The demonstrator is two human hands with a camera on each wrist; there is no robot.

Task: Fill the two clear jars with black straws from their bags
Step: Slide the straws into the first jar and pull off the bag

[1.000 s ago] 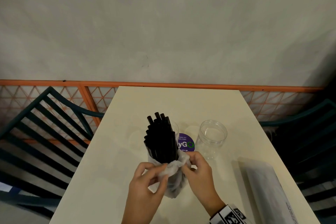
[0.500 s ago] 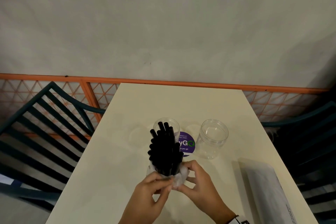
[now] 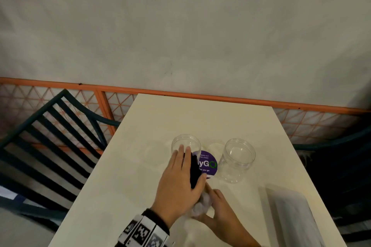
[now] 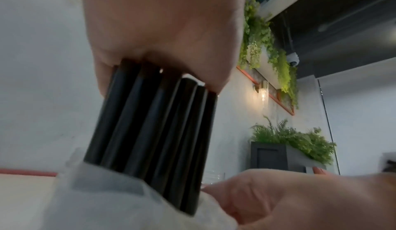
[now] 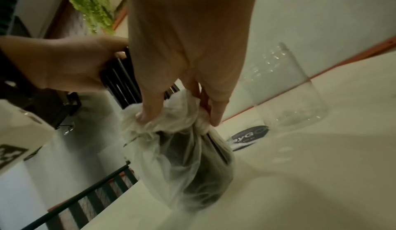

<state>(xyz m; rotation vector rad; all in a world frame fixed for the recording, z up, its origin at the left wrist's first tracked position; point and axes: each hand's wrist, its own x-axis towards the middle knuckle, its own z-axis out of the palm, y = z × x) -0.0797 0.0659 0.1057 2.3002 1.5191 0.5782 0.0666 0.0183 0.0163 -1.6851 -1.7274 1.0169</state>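
My left hand (image 3: 180,178) wraps round the upper part of a bundle of black straws (image 3: 194,172), which stands upright on the table; its grip on the straws (image 4: 154,128) fills the left wrist view. My right hand (image 3: 217,209) pinches the bunched clear plastic bag (image 3: 201,205) lower on the bundle; in the right wrist view the bag (image 5: 184,149) covers the straws' lower half. Two empty clear jars stand just beyond: the left jar (image 3: 186,143) behind my left fingers, the right jar (image 3: 237,159) apart to the right.
A purple round sticker (image 3: 207,164) lies on the cream table (image 3: 200,118) between the jars. A second flat plastic bag (image 3: 293,216) lies near the table's right edge. Dark slatted chairs (image 3: 50,136) stand to the left and right, with an orange railing (image 3: 180,94) behind the table.
My left hand has left the bag and reached up to grip the top of the straw bundle. The right hand has kept hold of the bag, now bunched lower on the bundle.
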